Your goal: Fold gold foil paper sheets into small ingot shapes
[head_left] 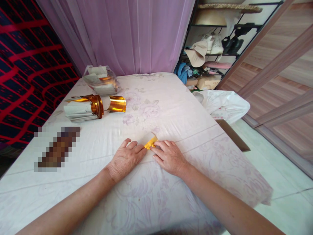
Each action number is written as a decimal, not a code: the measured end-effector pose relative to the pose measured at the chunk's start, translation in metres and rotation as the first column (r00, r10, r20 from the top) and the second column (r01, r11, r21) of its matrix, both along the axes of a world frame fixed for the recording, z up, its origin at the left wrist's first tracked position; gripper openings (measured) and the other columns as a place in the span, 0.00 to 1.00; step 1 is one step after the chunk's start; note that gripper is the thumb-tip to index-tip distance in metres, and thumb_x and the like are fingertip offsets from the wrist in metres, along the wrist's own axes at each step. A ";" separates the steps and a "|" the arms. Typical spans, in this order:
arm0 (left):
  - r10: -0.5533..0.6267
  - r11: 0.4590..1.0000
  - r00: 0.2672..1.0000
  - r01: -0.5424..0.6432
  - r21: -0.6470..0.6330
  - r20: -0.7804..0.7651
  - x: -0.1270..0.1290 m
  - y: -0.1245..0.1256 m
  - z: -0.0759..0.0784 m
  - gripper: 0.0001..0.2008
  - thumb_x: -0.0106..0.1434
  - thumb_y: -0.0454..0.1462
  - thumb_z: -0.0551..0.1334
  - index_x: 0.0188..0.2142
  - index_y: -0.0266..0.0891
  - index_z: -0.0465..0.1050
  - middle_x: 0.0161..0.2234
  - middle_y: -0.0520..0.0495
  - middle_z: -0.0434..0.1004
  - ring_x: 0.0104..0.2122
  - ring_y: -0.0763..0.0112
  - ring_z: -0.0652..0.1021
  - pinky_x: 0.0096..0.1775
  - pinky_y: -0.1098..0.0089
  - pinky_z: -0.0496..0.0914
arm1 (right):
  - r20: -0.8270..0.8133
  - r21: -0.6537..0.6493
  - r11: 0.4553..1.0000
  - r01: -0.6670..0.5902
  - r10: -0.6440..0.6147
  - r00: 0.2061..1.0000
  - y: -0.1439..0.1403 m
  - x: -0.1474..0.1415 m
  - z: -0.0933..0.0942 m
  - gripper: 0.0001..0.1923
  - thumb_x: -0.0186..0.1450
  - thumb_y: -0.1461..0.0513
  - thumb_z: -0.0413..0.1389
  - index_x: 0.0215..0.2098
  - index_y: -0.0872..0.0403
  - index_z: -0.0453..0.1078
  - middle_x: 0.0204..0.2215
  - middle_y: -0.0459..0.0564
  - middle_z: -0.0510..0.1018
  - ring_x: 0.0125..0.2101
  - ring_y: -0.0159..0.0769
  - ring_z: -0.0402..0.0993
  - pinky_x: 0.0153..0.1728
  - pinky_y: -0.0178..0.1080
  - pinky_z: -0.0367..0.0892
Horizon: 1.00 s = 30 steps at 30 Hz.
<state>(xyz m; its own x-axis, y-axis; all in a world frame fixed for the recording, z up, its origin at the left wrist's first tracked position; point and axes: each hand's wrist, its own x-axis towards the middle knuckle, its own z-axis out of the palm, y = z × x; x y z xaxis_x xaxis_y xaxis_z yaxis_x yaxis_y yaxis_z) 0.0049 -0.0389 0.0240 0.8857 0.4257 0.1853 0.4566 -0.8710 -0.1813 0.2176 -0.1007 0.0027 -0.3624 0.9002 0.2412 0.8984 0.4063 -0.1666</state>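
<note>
A small piece of gold paper [150,143] lies flat on the table [171,107], near the front edge and about midway across, pinned between the fingertips of both hands. Only its yellow-gold strip and a pale corner behind it show; the rest sits under the fingers, so its full shape cannot be told.

The left hand [126,159] rests palm down on the cloth with fingers stretched toward the paper, the tips pressing on its left end. It grips nothing; it lies spread and flat, which keeps the sheet from sliding on the smooth cloth. The right hand [169,156] comes in from the other side, also palm down, its fingertips touching the right end of the piece. Whether its thumb is tucked beneath the paper is hidden, so I cannot tell if it pinches or only presses. The two hands meet at the paper, which suits creasing or flattening it against the hard surface.

Farther back on the left lies a stack of gold foil sheets [84,107], curled at one end, with a short gold roll [116,104] just beside it on the right. Behind them, near the far left corner, sits a clear plastic bag [101,80] of similar sheets. These are well apart from the hands yet within reach. A purple curtain [117,32] hangs behind the table, and a white plastic bag [223,102] lies off the right edge.
</note>
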 end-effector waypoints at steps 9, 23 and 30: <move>0.015 1.000 1.000 -0.015 -0.001 0.025 -0.006 0.000 0.001 0.07 0.66 0.33 0.60 0.43 0.42 0.74 0.36 0.48 0.78 0.39 0.62 0.74 0.47 0.57 0.63 | 0.011 0.002 1.000 -0.001 0.001 1.000 0.000 0.000 -0.001 0.16 0.69 0.58 0.53 0.53 0.48 0.72 0.49 0.52 0.74 0.45 0.41 0.66 0.42 0.43 0.60; 0.054 0.998 0.994 -0.051 -0.031 0.098 -0.009 -0.001 -0.006 0.12 0.66 0.33 0.60 0.48 0.43 0.74 0.40 0.47 0.80 0.42 0.62 0.74 0.46 0.58 0.63 | 0.112 -0.075 0.985 -0.154 0.161 0.981 0.014 -0.004 0.017 0.11 0.68 0.60 0.54 0.48 0.47 0.72 0.43 0.50 0.73 0.44 0.40 0.66 0.42 0.41 0.57; 0.067 0.997 0.991 -0.061 -0.056 0.116 -0.011 -0.001 -0.008 0.12 0.67 0.34 0.59 0.48 0.43 0.74 0.41 0.48 0.80 0.42 0.62 0.75 0.46 0.57 0.63 | 0.095 -0.051 0.986 -0.159 0.163 0.982 0.014 0.000 0.012 0.13 0.68 0.61 0.53 0.50 0.48 0.71 0.44 0.50 0.74 0.44 0.38 0.66 0.42 0.41 0.56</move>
